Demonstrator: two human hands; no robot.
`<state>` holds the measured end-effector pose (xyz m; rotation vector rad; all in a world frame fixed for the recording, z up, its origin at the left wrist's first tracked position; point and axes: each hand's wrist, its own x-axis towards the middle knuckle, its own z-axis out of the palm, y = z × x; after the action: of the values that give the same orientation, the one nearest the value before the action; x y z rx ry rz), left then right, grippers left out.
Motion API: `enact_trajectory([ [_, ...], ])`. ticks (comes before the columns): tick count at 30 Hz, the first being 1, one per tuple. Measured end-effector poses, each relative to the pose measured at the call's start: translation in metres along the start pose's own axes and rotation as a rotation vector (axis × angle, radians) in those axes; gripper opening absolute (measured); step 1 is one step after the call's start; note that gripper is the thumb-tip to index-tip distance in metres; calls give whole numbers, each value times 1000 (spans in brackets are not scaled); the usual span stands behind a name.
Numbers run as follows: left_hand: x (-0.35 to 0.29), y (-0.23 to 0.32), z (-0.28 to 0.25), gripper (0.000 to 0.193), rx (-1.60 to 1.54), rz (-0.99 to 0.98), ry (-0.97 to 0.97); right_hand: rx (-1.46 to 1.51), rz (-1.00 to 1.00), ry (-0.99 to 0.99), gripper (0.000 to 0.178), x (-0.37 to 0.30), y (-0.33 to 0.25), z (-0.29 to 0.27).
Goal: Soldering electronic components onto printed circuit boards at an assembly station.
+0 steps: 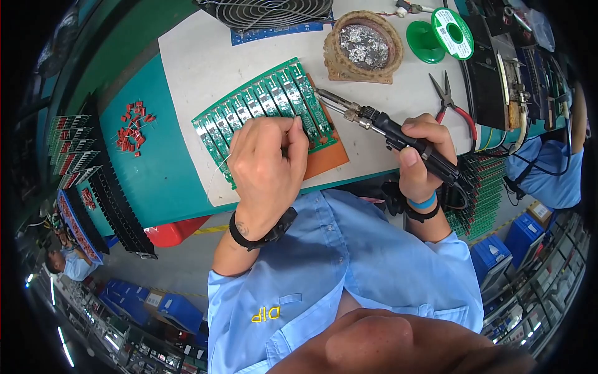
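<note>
A green circuit board panel (255, 100), made of several long strips, lies on a white sheet over an orange-brown plate (330, 163). My left hand (268, 165) rests over the panel's near part. Its thumb and forefinger are pinched together at a strip, and what they hold is hidden. A thin pale strand (219, 167) shows at the outer side of that hand. In my right hand (427, 153) is a black soldering iron (398, 134) with metal tubes at its front. Its tip is at the panel's right edge; I cannot tell whether it touches.
A crusty pot (363, 47) of silvery metal stands behind, near a green solder spool (453, 34) and red-handled pliers (451, 106). A fan (268, 14) sits at the back. Red components (132, 128) lie on the left mat, beside black racks (121, 199). Other people work nearby.
</note>
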<state>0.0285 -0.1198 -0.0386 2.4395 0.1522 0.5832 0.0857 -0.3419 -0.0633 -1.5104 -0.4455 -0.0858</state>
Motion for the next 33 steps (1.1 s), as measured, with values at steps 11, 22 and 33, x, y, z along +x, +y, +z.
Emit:
enact_trajectory([
  [11,2,1,0,18,7,26,4,-3,5,-29,30,5,-3,0],
  [22,0,1,-1,17,20,28,-76,-48,-29,-70,30,10,-7,-2],
  [33,0,6,-2,20,71,176,-160,-99,-49,-85,30,10,-7,-5],
])
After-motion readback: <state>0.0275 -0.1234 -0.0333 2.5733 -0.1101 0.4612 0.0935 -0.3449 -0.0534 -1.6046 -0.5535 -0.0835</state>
